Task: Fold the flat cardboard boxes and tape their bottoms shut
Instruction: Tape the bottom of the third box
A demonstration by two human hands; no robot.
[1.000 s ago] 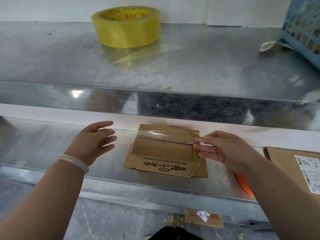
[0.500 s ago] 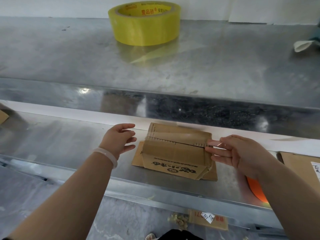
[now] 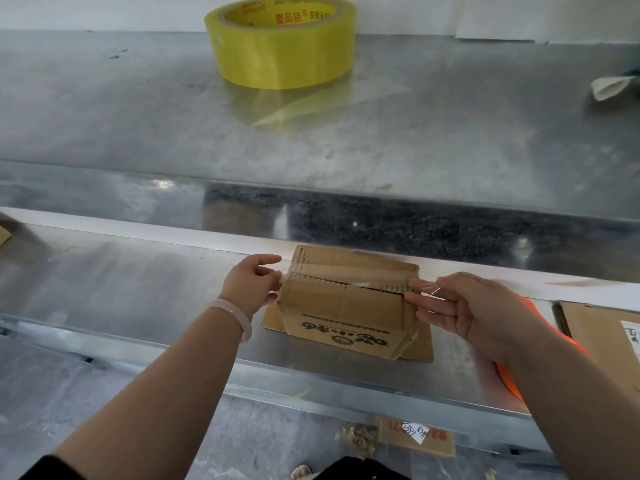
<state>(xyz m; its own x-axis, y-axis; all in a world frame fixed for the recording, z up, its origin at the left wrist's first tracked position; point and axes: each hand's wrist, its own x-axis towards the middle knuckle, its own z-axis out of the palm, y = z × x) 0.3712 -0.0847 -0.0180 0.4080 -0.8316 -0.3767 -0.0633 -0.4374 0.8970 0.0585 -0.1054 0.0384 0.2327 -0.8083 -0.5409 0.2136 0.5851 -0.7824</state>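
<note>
My fingers [image 3: 426, 301], open and gripping nothing, pressed both ends of the box [image 3: 341, 306]; tape [image 3: 346, 274] ends there wanted firm smoothing.

A pale, glossy bangle [image 3: 239, 315] rings the wrist of the left hand [image 3: 252, 285]. A black sleeve [image 3: 52, 467] shows high up that arm.

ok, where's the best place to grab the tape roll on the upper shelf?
The tape roll lies flat on the upper shelf, hole facing up, with a wall close behind it. So pinch its rim from above on the near side: fingers in the core, thumb on the outer yellow face. That is probably the easiest way in.
</note>
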